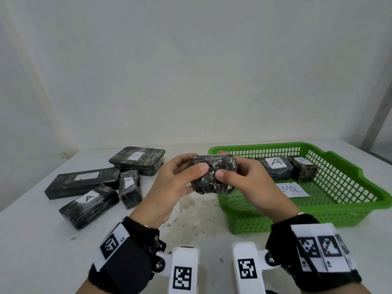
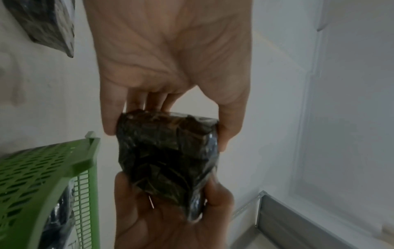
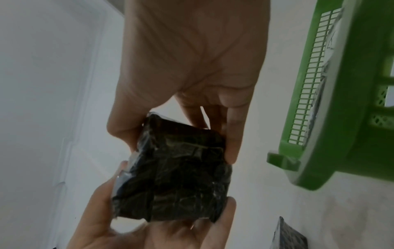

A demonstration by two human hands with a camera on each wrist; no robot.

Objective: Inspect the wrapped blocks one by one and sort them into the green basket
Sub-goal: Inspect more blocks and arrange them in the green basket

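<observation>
Both hands hold one dark wrapped block (image 1: 212,174) above the table, just left of the green basket (image 1: 343,205). My left hand (image 1: 176,179) grips its left end, thumb on the near face. My right hand (image 1: 244,177) grips its right end the same way. The crumpled dark wrap of this wrapped block (image 2: 168,156) fills the left wrist view, pinched between thumb and fingers. In the right wrist view the wrapped block (image 3: 177,176) shows no label. Two wrapped blocks sit in the basket: one marked A (image 1: 275,166) and another (image 1: 303,168) beside it.
Several wrapped blocks lie at the left: a flat one marked B (image 1: 137,160), a long one (image 1: 82,183), a small one (image 1: 129,187) and one marked A (image 1: 89,205). A paper label (image 1: 293,189) lies in the basket. White wall stands behind the table.
</observation>
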